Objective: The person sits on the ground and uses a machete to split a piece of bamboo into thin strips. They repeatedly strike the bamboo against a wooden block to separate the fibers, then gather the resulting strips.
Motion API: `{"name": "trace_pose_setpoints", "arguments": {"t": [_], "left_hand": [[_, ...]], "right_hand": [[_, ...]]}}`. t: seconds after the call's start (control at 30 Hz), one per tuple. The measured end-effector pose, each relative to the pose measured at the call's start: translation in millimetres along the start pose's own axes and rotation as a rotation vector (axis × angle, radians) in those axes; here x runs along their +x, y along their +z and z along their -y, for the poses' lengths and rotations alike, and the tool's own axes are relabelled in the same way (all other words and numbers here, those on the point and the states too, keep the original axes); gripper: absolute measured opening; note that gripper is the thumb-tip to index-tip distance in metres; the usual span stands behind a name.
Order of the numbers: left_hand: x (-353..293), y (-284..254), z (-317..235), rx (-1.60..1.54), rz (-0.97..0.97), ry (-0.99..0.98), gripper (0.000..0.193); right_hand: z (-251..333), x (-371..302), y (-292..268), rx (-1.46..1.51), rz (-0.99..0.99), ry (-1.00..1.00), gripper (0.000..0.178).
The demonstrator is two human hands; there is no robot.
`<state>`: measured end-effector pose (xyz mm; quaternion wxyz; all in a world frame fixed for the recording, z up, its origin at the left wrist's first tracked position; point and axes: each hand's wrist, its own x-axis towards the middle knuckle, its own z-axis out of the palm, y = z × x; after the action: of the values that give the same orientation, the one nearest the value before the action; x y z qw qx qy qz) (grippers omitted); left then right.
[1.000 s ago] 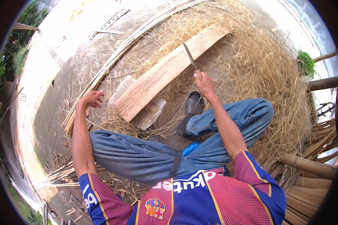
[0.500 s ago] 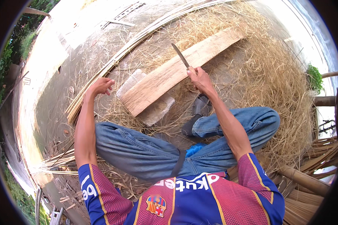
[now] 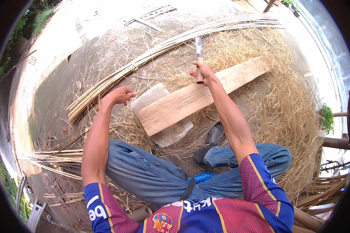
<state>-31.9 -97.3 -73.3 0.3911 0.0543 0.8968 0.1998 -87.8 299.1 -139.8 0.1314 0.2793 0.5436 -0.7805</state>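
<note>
My right hand (image 3: 205, 73) is closed round the handle of a knife (image 3: 199, 47), raised above the far side of a wooden plank (image 3: 190, 103). The blade points away from me, and its broad face catches the light. The plank lies slanted in front of my legs, its near left end resting on a pale stone block (image 3: 174, 133). My left hand (image 3: 122, 95) hovers just left of that block, fingers loosely bent and apart, with nothing visible in it.
Beyond the plank curves a long bundle of thin split strips (image 3: 144, 60). Straw-like shavings (image 3: 280, 116) cover the ground at right. More strips (image 3: 54, 160) lie at left, and poles and split lengths (image 3: 326, 190) at lower right. A ladder-like frame (image 3: 153, 15) lies far off.
The knife has swung from pointing far left to nearly straight away from me, its broad face now showing. My left hand has come nearer the block. The whole view has shifted.
</note>
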Motion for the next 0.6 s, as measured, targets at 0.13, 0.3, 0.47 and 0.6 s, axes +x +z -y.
{"name": "trace_pose_setpoints", "arguments": {"t": [0.13,0.3,0.47,0.6], "left_hand": [[8,3,-6,0.036,-0.078,0.003,0.045],[47,10,19,0.126,-0.244,0.199,0.042],[49,30,-36,0.286,-0.922,0.561,0.048],[22,22,-102,0.323,-0.423,0.480,0.052]], "right_hand": [[-6,34,3,-0.082,-0.059,0.009,0.060],[-15,49,5,0.017,0.002,-0.018,0.034],[-7,-40,9,0.007,0.098,-0.213,0.029],[-11,-103,-15,-0.094,0.032,-0.353,0.036]]}}
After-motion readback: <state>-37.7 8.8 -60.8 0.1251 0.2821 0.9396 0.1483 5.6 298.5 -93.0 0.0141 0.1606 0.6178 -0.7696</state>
